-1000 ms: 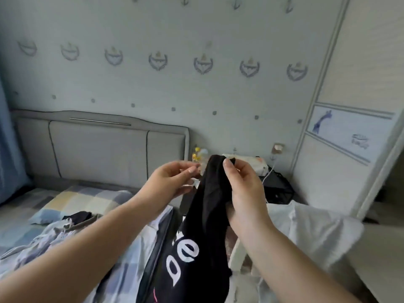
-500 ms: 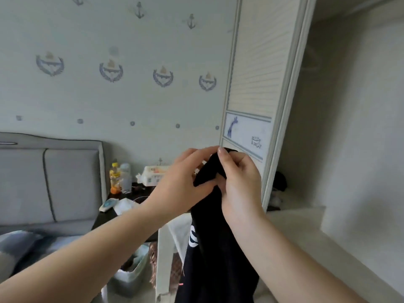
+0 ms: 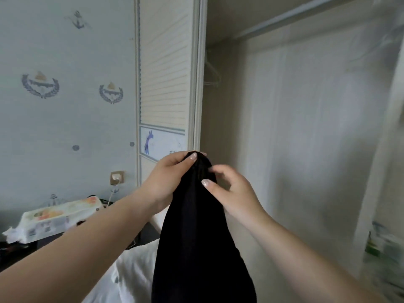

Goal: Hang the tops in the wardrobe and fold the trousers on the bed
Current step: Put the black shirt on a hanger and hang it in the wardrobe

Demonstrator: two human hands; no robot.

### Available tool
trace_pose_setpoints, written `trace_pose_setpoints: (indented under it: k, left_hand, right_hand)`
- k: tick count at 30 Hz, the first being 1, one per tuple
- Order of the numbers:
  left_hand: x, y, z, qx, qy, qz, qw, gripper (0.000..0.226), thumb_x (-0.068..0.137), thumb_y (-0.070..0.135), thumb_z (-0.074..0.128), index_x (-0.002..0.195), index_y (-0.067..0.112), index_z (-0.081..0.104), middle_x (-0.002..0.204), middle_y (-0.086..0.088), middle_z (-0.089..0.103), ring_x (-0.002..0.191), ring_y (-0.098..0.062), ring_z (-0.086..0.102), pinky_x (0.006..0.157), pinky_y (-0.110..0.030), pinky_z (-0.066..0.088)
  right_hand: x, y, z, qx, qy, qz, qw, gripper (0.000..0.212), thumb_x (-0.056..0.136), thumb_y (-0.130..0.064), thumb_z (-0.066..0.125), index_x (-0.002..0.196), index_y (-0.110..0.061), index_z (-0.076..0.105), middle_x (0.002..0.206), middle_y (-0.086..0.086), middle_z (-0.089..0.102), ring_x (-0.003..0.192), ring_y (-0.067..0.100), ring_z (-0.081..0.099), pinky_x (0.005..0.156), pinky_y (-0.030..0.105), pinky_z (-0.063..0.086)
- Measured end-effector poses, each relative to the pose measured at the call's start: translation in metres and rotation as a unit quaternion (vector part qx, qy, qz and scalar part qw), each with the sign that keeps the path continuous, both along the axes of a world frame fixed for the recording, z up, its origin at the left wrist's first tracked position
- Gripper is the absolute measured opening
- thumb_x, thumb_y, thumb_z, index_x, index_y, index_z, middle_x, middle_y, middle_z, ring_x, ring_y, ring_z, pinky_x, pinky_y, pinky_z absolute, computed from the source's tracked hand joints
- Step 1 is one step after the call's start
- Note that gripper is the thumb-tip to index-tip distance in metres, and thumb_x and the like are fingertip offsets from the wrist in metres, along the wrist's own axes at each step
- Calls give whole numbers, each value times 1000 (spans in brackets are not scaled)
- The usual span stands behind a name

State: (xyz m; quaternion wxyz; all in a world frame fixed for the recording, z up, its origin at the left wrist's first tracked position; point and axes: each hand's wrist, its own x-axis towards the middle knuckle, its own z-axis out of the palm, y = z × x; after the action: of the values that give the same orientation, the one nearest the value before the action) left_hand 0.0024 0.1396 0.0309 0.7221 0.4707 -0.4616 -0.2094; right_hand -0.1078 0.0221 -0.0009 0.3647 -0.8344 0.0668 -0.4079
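Garment: black top [image 3: 196,237] hangs lengthwise, just in front of the wardrobe opening [image 3: 284,127].
Left hand [image 3: 168,182]: pinched on its upper end.
Right hand [image 3: 231,193]: pinching just beside.
Rail [image 3: 295,20]: above, beyond both hands.

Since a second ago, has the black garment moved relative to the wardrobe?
Yes. The black garment, pinched by both hands, was in front of the bedside table left of the slatted white wardrobe door; now it hangs at the door's right edge.

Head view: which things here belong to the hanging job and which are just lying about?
Job: black top, held up by left hand and right hand; open wardrobe; hangers inside.

Lying about: wipes pack, charger cable, white pillow.
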Motion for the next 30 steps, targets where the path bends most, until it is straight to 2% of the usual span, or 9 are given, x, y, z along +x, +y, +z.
trace_pose_setpoints:
  k: [4, 7, 10, 12, 14, 16, 18, 24, 30]
  left_hand:
    - [31, -44, 16, 11, 17, -53, 998, 30, 97, 17, 51, 84, 17, 77, 82, -6, 73, 74, -13, 70, 64, -21, 56]
    - [69, -70, 32, 56, -122, 3, 991, 26, 98, 20, 52, 87, 21, 76, 85, 2, 74, 79, -8, 67, 68, -17, 51]
    - [113, -96, 46, 70, -514, 248, 818, 21, 98, 29, 49, 96, 26, 70, 88, 10, 67, 87, -10, 61, 73, -25, 45]
    - [132, -114, 56, 43, -606, 303, 734, 23, 98, 33, 46, 100, 26, 67, 86, 9, 61, 85, -14, 58, 67, -27, 39]
    - [138, -133, 63, 55, -547, 267, 792, 21, 98, 32, 46, 96, 25, 65, 80, 9, 61, 72, -10, 62, 61, -21, 40]
    - [134, -155, 72, 82, -317, 115, 938, 19, 99, 26, 49, 90, 19, 65, 79, 3, 66, 60, -7, 68, 53, -15, 49]
    - [126, -170, 79, 92, -84, -42, 991, 18, 99, 19, 50, 90, 15, 65, 87, -2, 69, 67, -9, 72, 56, -19, 56]
    - [119, -239, 100, 58, 170, -182, 967, 11, 97, 12, 52, 90, 17, 58, 113, -3, 56, 83, -11, 60, 73, -31, 52]
    - [105, -312, 128, 3, 258, -208, 944, 7, 94, 15, 58, 87, 16, 59, 99, -1, 59, 74, -11, 59, 69, -29, 54]
  right_hand:
    - [13, -31, -2, -29, 75, -58, 995, 21, 85, -30, 60, 73, -46, 55, 70, -24, 62, 59, -4, 55, 52, 7, 39]
    - [21, -57, 10, -45, 57, -135, 988, 24, 86, -24, 53, 71, -42, 56, 65, -10, 60, 55, 7, 52, 49, 14, 38]
    - [25, -81, 27, -77, 55, -204, 974, 22, 87, -18, 52, 83, -37, 62, 85, -7, 68, 75, 8, 59, 62, 12, 40]
    - [31, -96, 40, -118, 62, -243, 961, 23, 87, -17, 54, 98, -30, 68, 98, -8, 67, 89, 6, 59, 73, 14, 39]
    - [35, -105, 56, -144, 49, -277, 949, 24, 87, -17, 58, 106, -27, 70, 101, -11, 63, 95, 6, 57, 81, 17, 38]
    - [39, -114, 72, -147, 12, -304, 941, 25, 86, -17, 62, 105, -31, 70, 96, -18, 59, 94, 0, 54, 81, 8, 37]
    - [39, -122, 85, -150, 8, -323, 935, 27, 87, -17, 62, 107, -32, 70, 95, -22, 55, 92, -5, 50, 78, -3, 32]
    - [34, -173, 111, -155, 52, -353, 921, 30, 85, -25, 68, 114, -31, 66, 101, -12, 57, 91, -1, 51, 73, -3, 32]
    - [42, -237, 134, 15, -118, -271, 955, 12, 90, -25, 62, 95, -29, 73, 90, -26, 64, 79, -23, 56, 66, -6, 37]
